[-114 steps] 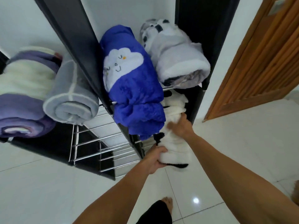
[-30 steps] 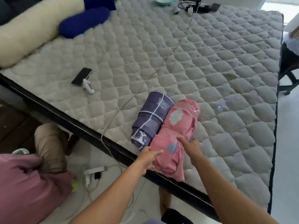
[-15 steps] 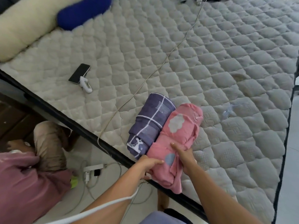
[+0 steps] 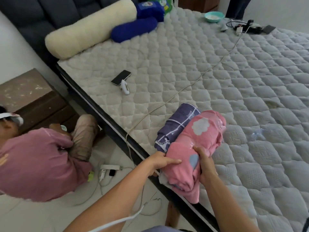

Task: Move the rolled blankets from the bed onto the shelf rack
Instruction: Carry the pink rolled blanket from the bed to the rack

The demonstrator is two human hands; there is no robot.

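We grip the pink blanket [image 4: 197, 148] at the bed [image 4: 234, 81] edge.
Left hand [image 4: 160, 162] and right hand [image 4: 204, 166] clasp its near end; the purple blanket [image 4: 177, 124] lies touching beside.

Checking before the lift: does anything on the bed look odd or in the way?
A long cable trails across the mattress and over its edge, passing just left of the purple roll. A phone lies further left. The pink roll, gripped by both hands, has a loose end hanging over the edge.
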